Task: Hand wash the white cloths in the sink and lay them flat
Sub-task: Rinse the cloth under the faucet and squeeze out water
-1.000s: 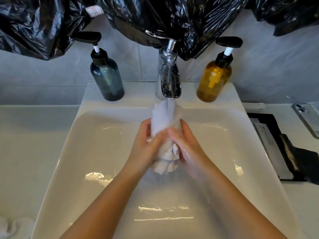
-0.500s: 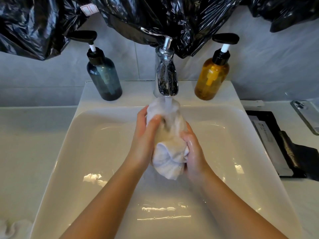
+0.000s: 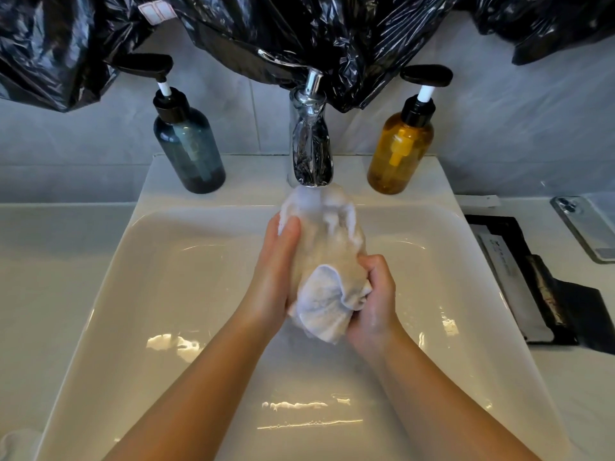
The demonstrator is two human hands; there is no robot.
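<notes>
A bunched, wet white cloth (image 3: 324, 277) hangs over the white sink (image 3: 173, 294), its top under the water running from the chrome tap (image 3: 311, 151). My left hand (image 3: 276, 277) holds the cloth's left side, fingers reaching up toward the tap and curling round the fabric. My right hand (image 3: 374, 304) grips the cloth's lower right part with curled fingers. A second white cloth (image 3: 15, 445) shows at the bottom left corner on the counter, mostly cut off.
A blue pump bottle (image 3: 188, 148) stands left of the tap, an amber pump bottle (image 3: 401, 151) right of it. Black plastic sheeting (image 3: 299, 34) hangs above. On the right counter lie a black tray (image 3: 539, 287) and a phone (image 3: 589, 227).
My right hand slid down from the cloth's middle to its lower end. The left hand moved up toward the tap, and the cloth's top spread out under the water.
</notes>
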